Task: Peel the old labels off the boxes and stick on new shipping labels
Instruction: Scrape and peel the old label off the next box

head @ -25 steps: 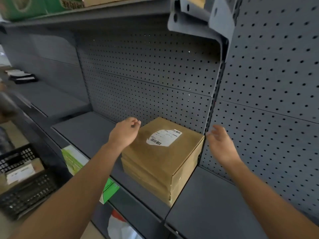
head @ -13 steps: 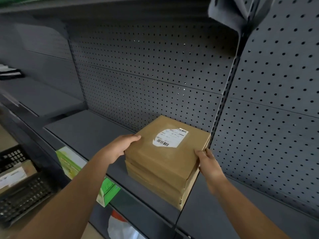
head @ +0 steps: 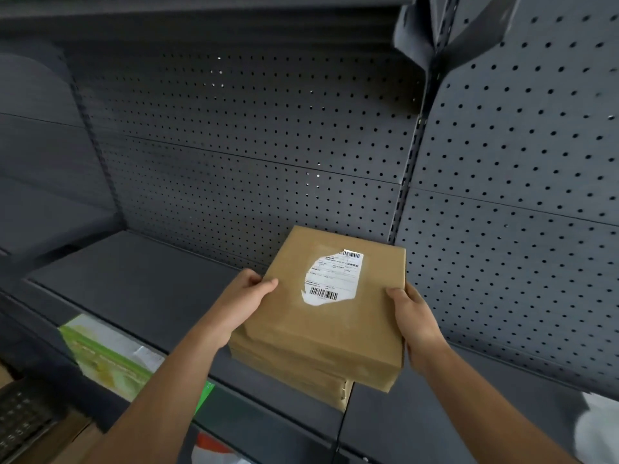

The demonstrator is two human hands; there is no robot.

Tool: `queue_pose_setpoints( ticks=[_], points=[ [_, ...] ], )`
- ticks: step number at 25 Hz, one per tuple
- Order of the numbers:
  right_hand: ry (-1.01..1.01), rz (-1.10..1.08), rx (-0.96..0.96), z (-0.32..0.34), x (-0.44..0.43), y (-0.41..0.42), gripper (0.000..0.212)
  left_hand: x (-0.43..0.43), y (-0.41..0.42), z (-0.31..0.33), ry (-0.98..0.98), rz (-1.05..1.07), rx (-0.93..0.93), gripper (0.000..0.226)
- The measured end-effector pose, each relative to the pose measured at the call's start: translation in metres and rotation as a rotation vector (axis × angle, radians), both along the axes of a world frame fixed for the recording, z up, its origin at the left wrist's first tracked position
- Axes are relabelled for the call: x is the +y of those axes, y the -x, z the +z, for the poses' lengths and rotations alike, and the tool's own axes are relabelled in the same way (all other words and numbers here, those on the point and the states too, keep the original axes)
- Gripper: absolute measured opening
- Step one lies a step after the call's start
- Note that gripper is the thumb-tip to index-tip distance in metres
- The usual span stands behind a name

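A dark grey metal shelf [head: 140, 283] runs along a perforated back panel [head: 254, 128]. Near its front edge sits a stack of flat brown cardboard boxes [head: 301, 373]. The top box [head: 331, 316] is gripped at both sides: the left hand [head: 246, 298] curls over its left edge with the thumb on top, and the right hand [head: 413, 321] clasps its right edge. A torn white shipping label [head: 331, 279] with barcodes sticks to its upper face. A green carton [head: 107, 353] lies on the shelf below.
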State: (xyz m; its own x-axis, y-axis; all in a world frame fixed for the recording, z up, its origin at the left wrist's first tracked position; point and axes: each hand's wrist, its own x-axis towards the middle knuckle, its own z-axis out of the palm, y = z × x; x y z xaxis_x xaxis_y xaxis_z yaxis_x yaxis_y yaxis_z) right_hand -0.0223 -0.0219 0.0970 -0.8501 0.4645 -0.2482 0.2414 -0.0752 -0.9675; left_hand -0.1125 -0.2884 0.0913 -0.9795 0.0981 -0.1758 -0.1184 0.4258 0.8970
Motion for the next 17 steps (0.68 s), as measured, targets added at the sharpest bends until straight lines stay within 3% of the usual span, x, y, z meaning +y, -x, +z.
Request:
queue_pose_setpoints(
  ticks=[10,17],
  points=[
    [-0.133,-0.184,-0.022,0.021,0.068,-0.072,0.017,0.078,-0.039,0.012,-0.058,-0.241,0.096,0.039],
    [-0.161,-0.300,-0.039,0.020,0.118,-0.134,0.016,0.152,-0.073,0.002,-0.017,-0.383,0.141,0.058]
  ],
)
